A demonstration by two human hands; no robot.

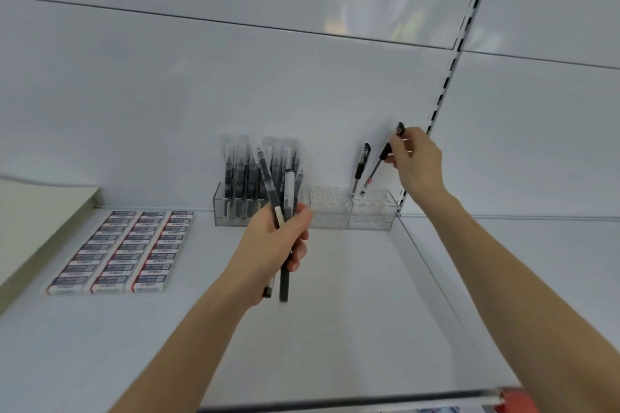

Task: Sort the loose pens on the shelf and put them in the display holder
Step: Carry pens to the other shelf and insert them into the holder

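The right hand [416,161] pinches a black pen [382,157], its tip slanting down at the right end of the holder [335,211], beside one standing pen [361,164]. The left hand [278,245] has its grip wrapped round a bundle of pens [285,191] before the holder's full left end. I judge that much sorting remains.

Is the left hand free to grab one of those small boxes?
Probably not: the left hand grips a bundle of pens, so no fingers look spare, though nothing blocks the small boxes.
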